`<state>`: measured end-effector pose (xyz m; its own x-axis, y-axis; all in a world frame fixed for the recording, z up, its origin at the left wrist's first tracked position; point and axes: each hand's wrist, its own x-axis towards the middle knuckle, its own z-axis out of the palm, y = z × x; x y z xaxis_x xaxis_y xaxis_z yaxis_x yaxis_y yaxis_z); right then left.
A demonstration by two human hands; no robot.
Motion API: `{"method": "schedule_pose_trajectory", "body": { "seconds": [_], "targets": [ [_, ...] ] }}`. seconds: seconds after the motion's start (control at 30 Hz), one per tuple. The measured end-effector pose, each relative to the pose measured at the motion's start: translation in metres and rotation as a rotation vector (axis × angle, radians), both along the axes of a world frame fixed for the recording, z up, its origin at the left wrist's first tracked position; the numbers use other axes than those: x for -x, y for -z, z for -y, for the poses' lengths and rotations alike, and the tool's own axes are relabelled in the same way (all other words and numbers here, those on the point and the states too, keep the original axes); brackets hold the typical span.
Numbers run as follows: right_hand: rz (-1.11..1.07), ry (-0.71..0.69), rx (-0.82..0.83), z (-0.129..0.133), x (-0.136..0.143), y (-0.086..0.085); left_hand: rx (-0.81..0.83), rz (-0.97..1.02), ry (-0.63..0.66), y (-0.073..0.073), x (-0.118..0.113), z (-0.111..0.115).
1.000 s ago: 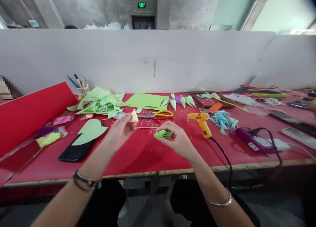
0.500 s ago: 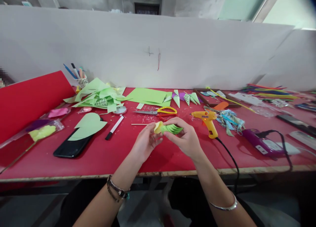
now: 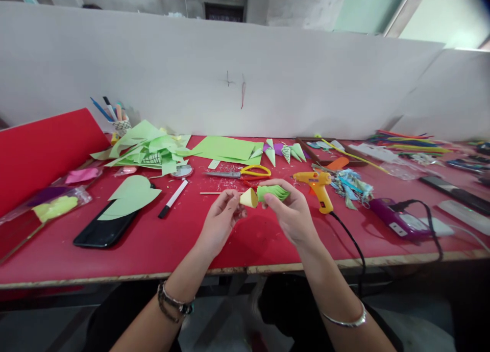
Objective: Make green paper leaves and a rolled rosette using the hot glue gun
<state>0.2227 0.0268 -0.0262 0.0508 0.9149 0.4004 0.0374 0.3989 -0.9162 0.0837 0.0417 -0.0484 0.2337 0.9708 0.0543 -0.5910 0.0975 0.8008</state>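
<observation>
Between the thumb and fingers of my left hand point(image 3: 223, 217) is a small yellow paper cone point(image 3: 249, 198), its wide end facing right. My right hand point(image 3: 290, 212) grips a green layered paper piece point(image 3: 272, 192) with curved, leaf-like strips fanning to the right. A narrow gap separates the cone from the green piece, and both are held above the red tabletop point(image 3: 237, 250). Behind my left fingers lies a thin wooden stick point(image 3: 210, 193). Scissors point(image 3: 239, 173) with yellow and red handles rest just beyond my hands.
An orange glue gun point(image 3: 317, 186) with a black cord lies to the right. On the left are a black phone point(image 3: 105, 232) under a pale green paper heart point(image 3: 132, 194), and a marker point(image 3: 173, 199). Green paper scraps point(image 3: 153, 150) and paper cones point(image 3: 270, 153) lie at the back.
The yellow cone and the green piece, together half a second ago, are now apart. The cone now shows its wide end, and my right hand has shifted slightly right relative to it.
</observation>
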Motion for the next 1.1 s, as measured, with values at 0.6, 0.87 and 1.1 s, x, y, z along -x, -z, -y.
{"method": "schedule_pose_trajectory", "body": {
  "seconds": [0.6,0.87,1.1],
  "targets": [
    [0.257,0.038,-0.124,0.008,0.0,-0.011,-0.167,-0.177,0.035,-0.003,0.005,0.0],
    [0.41,-0.014,-0.211,0.009,-0.001,-0.01,-0.536,-0.719,-0.03,-0.016,0.011,0.009],
    [0.498,-0.086,-0.221,0.009,0.006,-0.006,-0.607,-0.841,-0.021,-0.009,0.009,0.009]
  ]
}}
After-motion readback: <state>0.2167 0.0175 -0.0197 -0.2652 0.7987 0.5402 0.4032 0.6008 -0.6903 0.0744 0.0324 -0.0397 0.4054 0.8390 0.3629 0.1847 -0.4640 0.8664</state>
